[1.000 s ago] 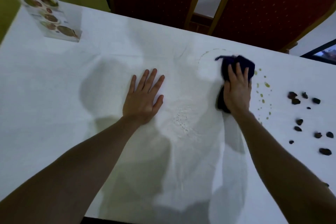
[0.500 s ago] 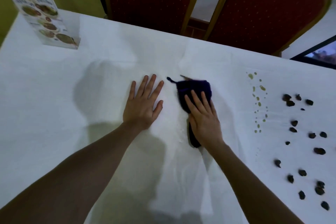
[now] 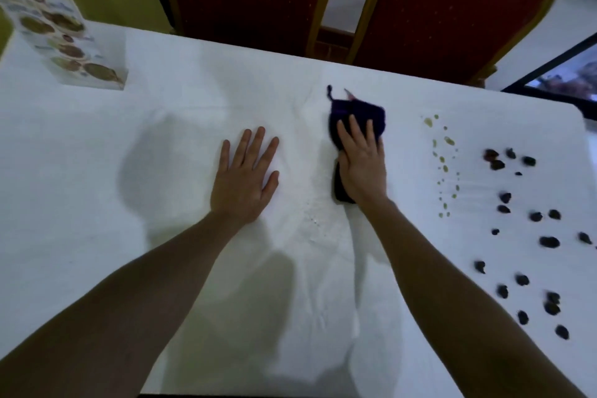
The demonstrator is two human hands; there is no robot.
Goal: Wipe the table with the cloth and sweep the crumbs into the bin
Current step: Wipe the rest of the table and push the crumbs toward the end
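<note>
In the head view, a dark purple cloth (image 3: 355, 115) is pressed flat onto the white-covered table (image 3: 97, 155) under the right hand (image 3: 363, 165), its fingers straight, while the left hand (image 3: 244, 181) is laid flat and spread just beside it. Dark crumbs (image 3: 533, 236) are scattered to the right, with greenish spots (image 3: 444, 155) between them and the cloth.
</note>
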